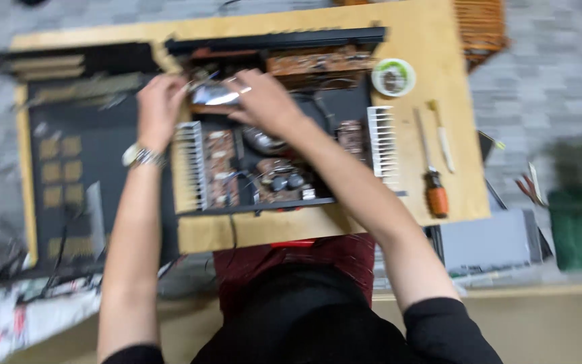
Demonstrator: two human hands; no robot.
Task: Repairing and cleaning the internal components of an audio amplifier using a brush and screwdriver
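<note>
Two hands meet over a shiny metal part (pixel 213 95) at the upper centre of the frame, held above the back section of an opened amplifier chassis (pixel 277 202). The left hand (pixel 161 101), with a wristwatch (pixel 137 156) on it, curls its fingers round the part's left end; the right hand (pixel 264 101) closes over its right end from above. Motion blur hides just how the fingertips sit.

To handle this well, in my judgement, the part should be kept level and supported at both ends, moved slowly so it does not snag the wires and circuit boards (pixel 222 168) just beneath it, and kept away from the finned heat sinks (pixel 381 143) at either side of the chassis.

Outward from there, the chassis sits on a wooden board (pixel 426 40). Right of the chassis lie a small round tub (pixel 393 77) and an orange-handled screwdriver (pixel 434 176). At the left of the frame lies a black cover panel (pixel 62 168).
</note>
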